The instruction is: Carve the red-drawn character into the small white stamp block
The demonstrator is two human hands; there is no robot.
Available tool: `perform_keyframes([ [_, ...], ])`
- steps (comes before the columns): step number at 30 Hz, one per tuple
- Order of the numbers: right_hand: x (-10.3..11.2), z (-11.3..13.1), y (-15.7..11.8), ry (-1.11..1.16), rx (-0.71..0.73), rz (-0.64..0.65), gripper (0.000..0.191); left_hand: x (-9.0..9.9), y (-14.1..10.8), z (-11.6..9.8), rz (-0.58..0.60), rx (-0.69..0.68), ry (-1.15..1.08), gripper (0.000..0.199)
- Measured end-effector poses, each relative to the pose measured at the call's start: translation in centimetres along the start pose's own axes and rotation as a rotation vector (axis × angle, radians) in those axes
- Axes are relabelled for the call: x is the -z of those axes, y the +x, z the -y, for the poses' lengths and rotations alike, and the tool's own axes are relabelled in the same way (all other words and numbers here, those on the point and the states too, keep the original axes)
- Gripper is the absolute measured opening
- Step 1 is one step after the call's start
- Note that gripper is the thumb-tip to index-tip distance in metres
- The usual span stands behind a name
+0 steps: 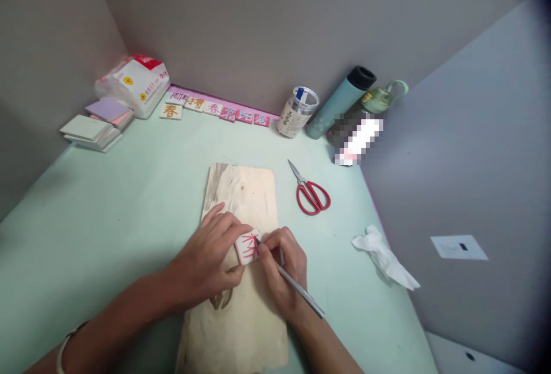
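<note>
1. The left hand (pixel 217 248) is pinching a small white tile (pixel 247 252) narrowly, its fingers bending over the far edge and its thumb pressing from the near side. The tile is sitting over the middle of the wooden board (pixel 249 190) and is showing a red character.
2. The right hand (pixel 286 268) is gripping a slim silver tool (pixel 301 291) like a pen, fingers closed low near its tip. The tool is slanting over the board's right edge, its dark tip meeting the tile's face at the red strokes.
3. The step in hand is seemingly fine work on that character, either carving or marking; which one, the view is not showing. Such work is calling for a firm left pinch and short, light movements of the tip.
4. The right fingers are partly hiding the tip, and the left fingertips are resting close to it, so a slip would be risking a nick or a stray mark.
5. Red-handled scissors (pixel 301 180) are lying just right of the board, and a crumpled tissue (pixel 383 256) is lying farther right.
6. Beyond the board's far end, a row of lettered tiles (pixel 213 108) is running along the wall. A jar (pixel 290 120) and a teal bottle (pixel 338 101) are standing beyond it to the right, while a stack of blocks (pixel 86 127) and a tissue pack (pixel 144 84) are sitting beyond it to the left.
</note>
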State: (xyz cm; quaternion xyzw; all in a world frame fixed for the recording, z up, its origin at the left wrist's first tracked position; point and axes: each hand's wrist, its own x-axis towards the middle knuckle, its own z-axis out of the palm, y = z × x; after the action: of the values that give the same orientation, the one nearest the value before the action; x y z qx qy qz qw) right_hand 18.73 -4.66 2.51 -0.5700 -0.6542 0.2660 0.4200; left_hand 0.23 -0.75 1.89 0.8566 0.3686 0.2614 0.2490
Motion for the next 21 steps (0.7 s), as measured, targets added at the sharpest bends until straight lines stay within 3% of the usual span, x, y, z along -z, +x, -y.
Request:
perform_keyframes([
  [6, 0.6, -0.3, 0.2, -0.005, -0.041, -0.097, 0.024, 0.0, 0.0, 0.0, 0.002, 0.011, -0.014, 0.048],
  [11, 0.6, -0.4, 0.1, 0.018, 0.028, 0.02, 0.019, 0.0, 0.0, 0.0, 0.005, 0.02, -0.016, 0.047],
  [16, 0.9, -0.4, 0.4, -0.016, -0.037, -0.072, 0.023, 0.0, 0.0, -0.1, 0.012, 0.023, -0.023, 0.048],
  [21, 1.1, -0.4, 0.4, 0.014, 0.018, 0.024, 0.019, 0.1, 0.1, 0.0, 0.017, 0.019, -0.025, 0.048],
])
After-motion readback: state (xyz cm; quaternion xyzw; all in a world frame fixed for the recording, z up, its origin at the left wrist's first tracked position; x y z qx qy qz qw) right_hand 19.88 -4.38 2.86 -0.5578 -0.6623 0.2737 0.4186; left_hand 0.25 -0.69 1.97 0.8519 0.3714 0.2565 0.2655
